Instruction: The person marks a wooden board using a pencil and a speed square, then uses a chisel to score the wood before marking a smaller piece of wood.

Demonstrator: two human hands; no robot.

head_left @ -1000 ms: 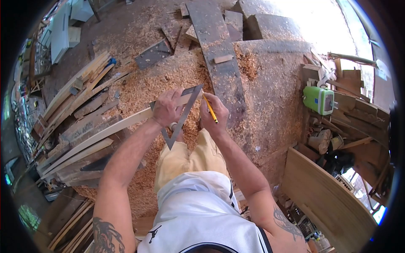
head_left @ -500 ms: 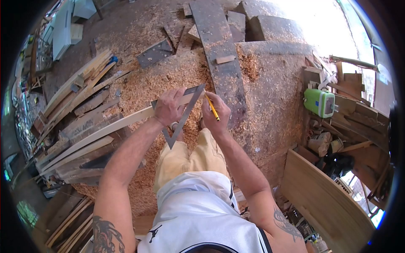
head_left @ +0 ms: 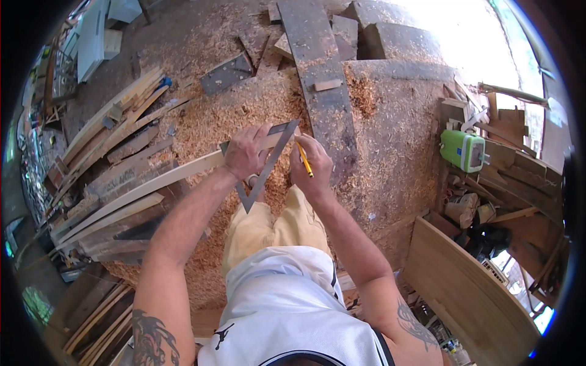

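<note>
Barely anything shifts since the last look: the right hand (head_left: 311, 165) keeps its pinch on the yellow pencil (head_left: 303, 159), tip at the metal square (head_left: 267, 163). Left hand (head_left: 244, 154) stays clamped over square and pale wooden strip (head_left: 155, 183), above the sawdust-covered floor (head_left: 390, 140).

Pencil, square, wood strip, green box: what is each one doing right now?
Pencil: held in the right hand, tip against the square's edge.
Square: laid flat on the strip, pressed down by the left hand.
Strip: lying slantwise, its end under the square.
Green box: sitting untouched among scrap wood at the right.
Sawdust: spread over the floor.
</note>
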